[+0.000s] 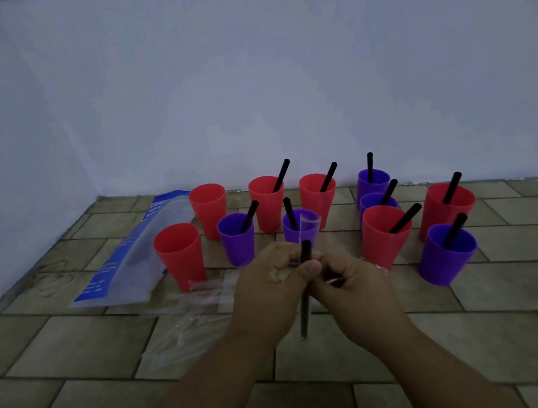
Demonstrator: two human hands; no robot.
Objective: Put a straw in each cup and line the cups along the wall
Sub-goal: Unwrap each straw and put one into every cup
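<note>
Both hands grip one black straw point(306, 250) low in the middle of the view: the left hand point(263, 273) and the right hand point(354, 278) are pressed together, fingers curled, thumbs pinching the straw, which stands nearly upright between them. Its top end pokes out bare above the thumbs. The length below the hands looks grey inside a clear wrapper point(304, 320), and a loose flap of that wrapper curls up beside the tip.

Just beyond the knuckles, eleven cups point(446, 258) stand upright on the tiled floor point(498, 296) in a loose cluster — not in a line. Nine of them, four red and five purple, each hold a black straw leaning on the rim. Two at the left hold none: the near red cup point(179, 254) and the far red cup point(209, 208) behind it. The rearmost cups stand close to the pale wall point(275, 64); the rest stand further forward.

Left of the cluster lies a blue-and-clear plastic bag point(131, 268), flat on the floor, and crumpled spare wrappers point(204, 292) lie beside the left hand.
</note>
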